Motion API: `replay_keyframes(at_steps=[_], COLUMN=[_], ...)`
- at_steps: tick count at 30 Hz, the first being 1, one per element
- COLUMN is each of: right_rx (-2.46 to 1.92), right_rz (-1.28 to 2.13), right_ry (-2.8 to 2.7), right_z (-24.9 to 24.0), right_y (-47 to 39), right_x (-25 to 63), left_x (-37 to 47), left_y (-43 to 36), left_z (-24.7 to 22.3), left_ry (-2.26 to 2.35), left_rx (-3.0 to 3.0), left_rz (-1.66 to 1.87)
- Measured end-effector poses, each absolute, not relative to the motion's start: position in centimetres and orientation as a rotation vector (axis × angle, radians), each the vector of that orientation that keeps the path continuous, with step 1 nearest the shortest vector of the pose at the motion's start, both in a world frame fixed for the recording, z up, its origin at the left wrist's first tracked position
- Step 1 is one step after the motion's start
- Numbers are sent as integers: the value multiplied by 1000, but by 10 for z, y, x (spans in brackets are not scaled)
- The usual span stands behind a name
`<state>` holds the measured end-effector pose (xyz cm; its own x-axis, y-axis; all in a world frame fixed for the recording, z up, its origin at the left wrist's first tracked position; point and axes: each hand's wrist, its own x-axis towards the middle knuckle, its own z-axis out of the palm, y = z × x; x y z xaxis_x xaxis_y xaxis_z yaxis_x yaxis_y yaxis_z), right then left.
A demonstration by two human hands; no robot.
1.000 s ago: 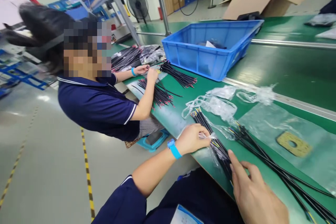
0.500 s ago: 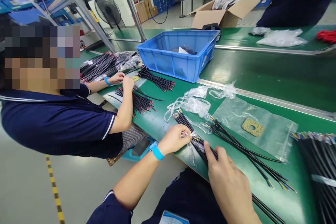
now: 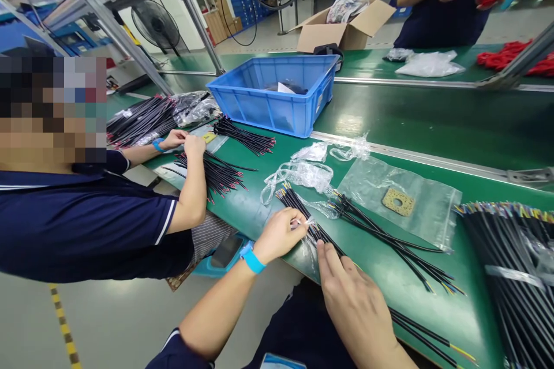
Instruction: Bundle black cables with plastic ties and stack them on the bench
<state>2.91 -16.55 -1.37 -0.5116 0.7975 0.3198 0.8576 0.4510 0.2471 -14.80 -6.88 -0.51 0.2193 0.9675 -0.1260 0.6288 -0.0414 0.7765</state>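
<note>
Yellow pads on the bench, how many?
2 visible: one pad at the clear bag (on or inside, can't tell), a second pad beside the nearer co-worker's hand. More may be hidden.

Head-worn camera looks forward, down at left hand (image 3: pixel 279 236) and right hand (image 3: pixel 355 295)

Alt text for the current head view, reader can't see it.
A person's left hand pinches clear plastic at a bundle of black cables on a green table, while the right hand lies over the bundle. A larger cable stack lies at the picture's right edge, a co-worker at its left.
</note>
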Motion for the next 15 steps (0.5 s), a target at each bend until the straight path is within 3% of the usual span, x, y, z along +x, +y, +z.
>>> replay_keyframes(at_steps=[15], right_rx=[-1481], right_rz=[-406], right_ry=[-2471], right_z=[-21], right_y=[-163], right_x=[27], left_x=[-153], left_y=[-66], left_z=[-8], left_ry=[1433], left_rx=[1773], left_rz=[574])
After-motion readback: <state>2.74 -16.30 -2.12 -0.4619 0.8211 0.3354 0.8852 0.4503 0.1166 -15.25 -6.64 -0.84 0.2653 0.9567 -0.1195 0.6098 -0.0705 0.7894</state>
